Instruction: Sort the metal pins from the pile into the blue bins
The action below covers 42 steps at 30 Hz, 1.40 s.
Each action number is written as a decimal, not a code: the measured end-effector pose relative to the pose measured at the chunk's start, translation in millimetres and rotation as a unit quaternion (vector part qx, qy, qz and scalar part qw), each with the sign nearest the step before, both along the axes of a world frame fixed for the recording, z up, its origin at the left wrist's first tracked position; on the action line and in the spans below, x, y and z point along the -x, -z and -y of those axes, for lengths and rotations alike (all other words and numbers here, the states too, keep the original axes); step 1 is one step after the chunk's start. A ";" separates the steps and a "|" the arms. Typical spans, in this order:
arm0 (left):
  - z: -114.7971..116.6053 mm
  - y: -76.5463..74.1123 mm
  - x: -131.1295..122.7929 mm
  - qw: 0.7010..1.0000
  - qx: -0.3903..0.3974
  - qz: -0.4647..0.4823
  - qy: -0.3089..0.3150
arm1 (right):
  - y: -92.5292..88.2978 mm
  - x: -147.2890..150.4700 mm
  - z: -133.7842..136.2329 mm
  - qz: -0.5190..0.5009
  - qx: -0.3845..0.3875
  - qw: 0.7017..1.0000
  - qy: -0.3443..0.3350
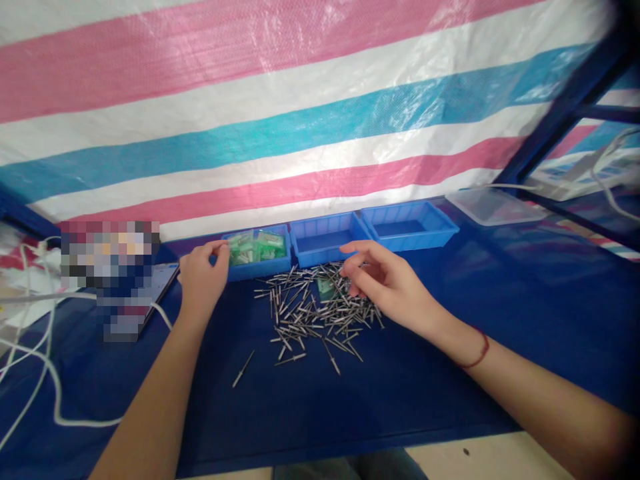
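Note:
A pile of metal pop rivets (pixel 295 307) lies loose on the dark blue table, with a few strays nearer the front. My right hand (pixel 387 280) is over the pile's right side, index finger stretched out and the others loosely bent and apart; no held rivet shows. A green packet (pixel 325 288) lies among the rivets. My left hand (pixel 205 275) is at the left end of the left blue bin (pixel 260 269), fingers curled towards the thumb. Whatever they may hold is hidden. Inside that bin are several clear-and-green packets (pixel 256 247).
Two more blue bins, a middle one (pixel 327 255) and a right one (pixel 415 235), stand in the row behind the pile. A clear plastic lid (pixel 493 207) lies at back right. White cables (pixel 55 387) and a blurred-out object (pixel 110 260) occupy the left. A striped sheet (pixel 300 147) hangs behind.

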<state>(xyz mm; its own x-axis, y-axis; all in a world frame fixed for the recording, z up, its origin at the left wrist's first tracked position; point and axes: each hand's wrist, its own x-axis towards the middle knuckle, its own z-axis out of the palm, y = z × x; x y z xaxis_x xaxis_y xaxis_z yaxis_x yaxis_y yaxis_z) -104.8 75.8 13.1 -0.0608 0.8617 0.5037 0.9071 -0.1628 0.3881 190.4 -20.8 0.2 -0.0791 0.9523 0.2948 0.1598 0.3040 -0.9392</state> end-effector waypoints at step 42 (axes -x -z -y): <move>64.1 10.0 -77.2 0.883 0.092 -0.201 0.414 | -7.3 3.5 -1.3 0.523 -0.199 0.828 -0.040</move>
